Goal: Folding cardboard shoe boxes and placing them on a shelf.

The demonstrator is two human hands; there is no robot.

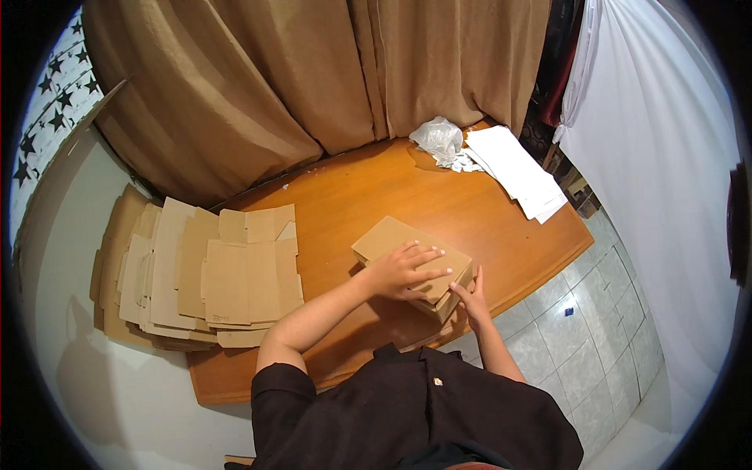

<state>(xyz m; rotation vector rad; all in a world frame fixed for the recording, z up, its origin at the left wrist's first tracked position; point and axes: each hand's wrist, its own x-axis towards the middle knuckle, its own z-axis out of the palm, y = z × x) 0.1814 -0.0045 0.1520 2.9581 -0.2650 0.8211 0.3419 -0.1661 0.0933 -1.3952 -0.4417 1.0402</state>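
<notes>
A closed brown cardboard box (392, 236) sits near the front edge of the wooden table, turned at an angle. My left hand (398, 271) lies across its top, palm down, with the fingers spread flat over the lid. At the box's right end, my right hand (471, 301) grips the corner, its thumb by the lid's edge and its fingers along the side. The box's near side is partly hidden by my left hand and forearm.
Flattened cardboard boxes (262, 270) lie in an overlapping stack on the table's left. At the far right are white paper sheets (517, 174) and a crumpled clear plastic bag (439, 139) with white scraps. Brown curtains (298, 70) hang behind the table (352, 196).
</notes>
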